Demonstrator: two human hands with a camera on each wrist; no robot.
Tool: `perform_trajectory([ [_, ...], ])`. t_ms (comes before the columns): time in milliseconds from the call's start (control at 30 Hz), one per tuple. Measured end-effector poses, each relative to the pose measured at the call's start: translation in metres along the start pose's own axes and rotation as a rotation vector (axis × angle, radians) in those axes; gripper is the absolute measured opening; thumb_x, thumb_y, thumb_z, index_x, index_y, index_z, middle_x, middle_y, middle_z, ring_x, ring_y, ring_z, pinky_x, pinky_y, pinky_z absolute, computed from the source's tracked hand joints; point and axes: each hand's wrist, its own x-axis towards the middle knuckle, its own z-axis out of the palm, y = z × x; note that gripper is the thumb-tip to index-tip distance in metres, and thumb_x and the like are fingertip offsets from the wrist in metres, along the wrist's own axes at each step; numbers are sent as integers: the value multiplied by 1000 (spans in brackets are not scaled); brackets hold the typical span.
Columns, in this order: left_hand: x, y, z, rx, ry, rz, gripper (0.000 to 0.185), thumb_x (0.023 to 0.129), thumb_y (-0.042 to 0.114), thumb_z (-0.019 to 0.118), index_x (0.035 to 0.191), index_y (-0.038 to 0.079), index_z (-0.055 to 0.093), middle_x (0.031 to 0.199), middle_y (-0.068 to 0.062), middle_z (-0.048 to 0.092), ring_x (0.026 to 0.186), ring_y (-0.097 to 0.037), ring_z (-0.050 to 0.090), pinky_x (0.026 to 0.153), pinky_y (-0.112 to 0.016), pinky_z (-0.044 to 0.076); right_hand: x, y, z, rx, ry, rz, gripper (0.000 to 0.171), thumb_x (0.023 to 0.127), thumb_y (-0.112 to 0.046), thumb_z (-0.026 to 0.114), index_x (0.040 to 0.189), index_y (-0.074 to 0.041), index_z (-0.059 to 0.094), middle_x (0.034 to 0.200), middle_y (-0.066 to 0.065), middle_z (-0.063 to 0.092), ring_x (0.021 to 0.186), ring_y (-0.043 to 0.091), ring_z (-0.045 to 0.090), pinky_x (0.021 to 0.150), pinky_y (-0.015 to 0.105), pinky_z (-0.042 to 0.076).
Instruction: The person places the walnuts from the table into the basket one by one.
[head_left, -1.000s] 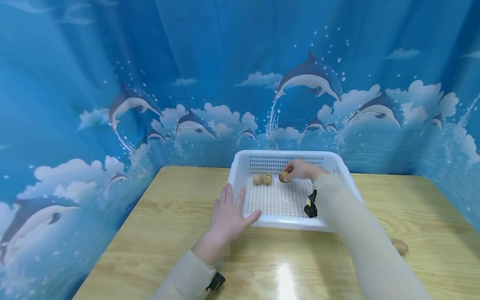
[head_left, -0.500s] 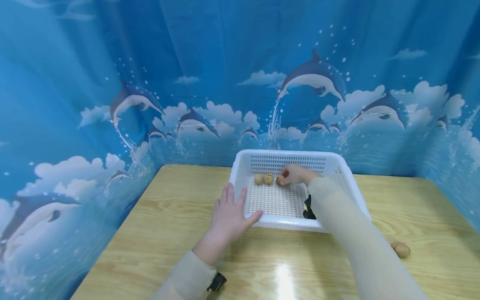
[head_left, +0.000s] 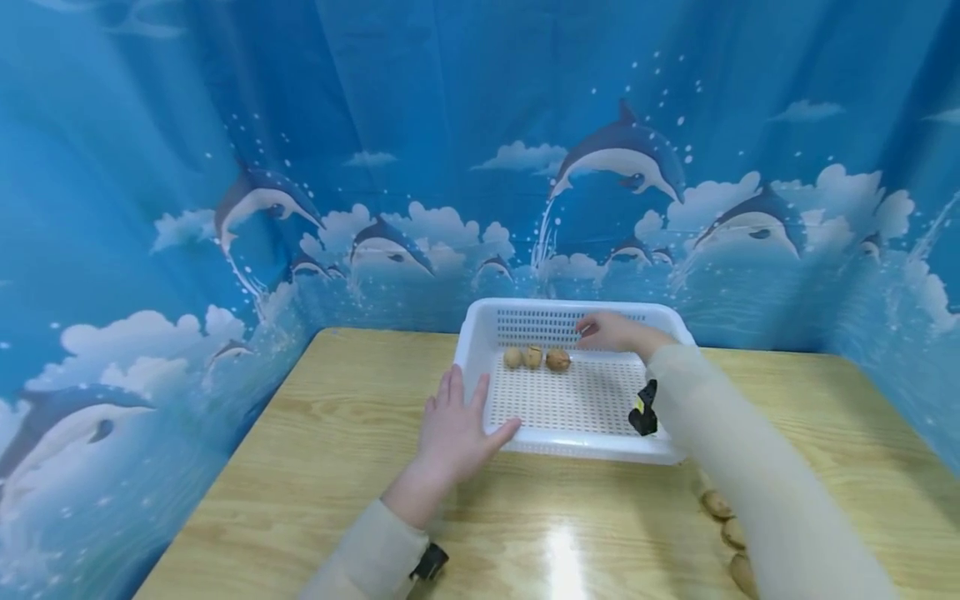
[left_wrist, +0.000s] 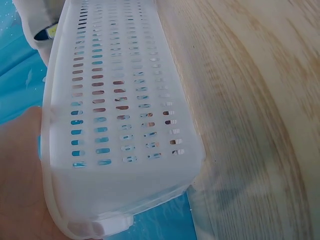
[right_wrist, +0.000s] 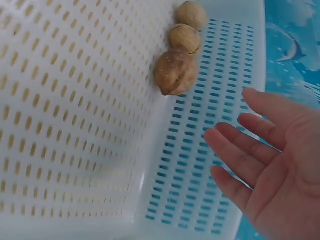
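A white perforated basket (head_left: 570, 446) stands on the wooden table (head_left: 330, 467). Three walnuts (head_left: 557, 360) lie in a row by its far wall; the right wrist view shows the walnuts (right_wrist: 175, 71) close up. My right hand (head_left: 603, 332) hovers above the basket's far side, fingers relaxed and empty, and that right hand (right_wrist: 270, 165) is clear of the nuts. My left hand (head_left: 459, 427) rests flat against the basket's near-left corner, thumb along the rim. The left wrist view shows the basket wall (left_wrist: 115, 115) against my palm.
Several more walnuts (head_left: 718, 503) lie on the table at the front right, partly behind my right sleeve. A blue dolphin curtain (head_left: 480, 167) closes off the back and sides. Bare table (head_left: 862, 450) lies to the right of the basket.
My right hand set the third walnut down beside the other two, let go of it and lifted back to the right. The left hand stayed on the basket corner.
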Motion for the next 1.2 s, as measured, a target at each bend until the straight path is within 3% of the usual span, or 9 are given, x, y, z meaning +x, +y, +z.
perform_trajectory([
  [333,7,-2,-6,-29,6,14,85,85,69,41,148,14,27,153,-23,6,138,-39,10,106,-58,22,-48,12,-40,56,23,-29,57,96,-34,51,137,3,40,131,26,47,119,40,45,95,54,40],
  [500,7,-4,-9,-28,-8,16,86,85,70,39,149,14,25,153,-23,4,139,-39,8,106,-57,21,-73,14,-48,122,37,-78,57,97,-33,49,138,4,38,130,25,48,118,39,46,96,54,39],
  [833,3,-6,-9,-26,2,16,85,85,69,40,148,13,26,152,-25,6,138,-40,10,106,-58,22,-114,29,-37,128,112,-96,59,96,-39,50,137,2,41,129,24,50,120,41,44,94,55,39],
  [1200,-3,-1,-4,-22,-14,17,86,84,71,39,148,15,26,152,-25,6,138,-40,10,106,-57,21,-162,63,-21,208,194,-83,56,98,-32,49,137,7,37,128,27,50,118,46,44,90,58,41],
])
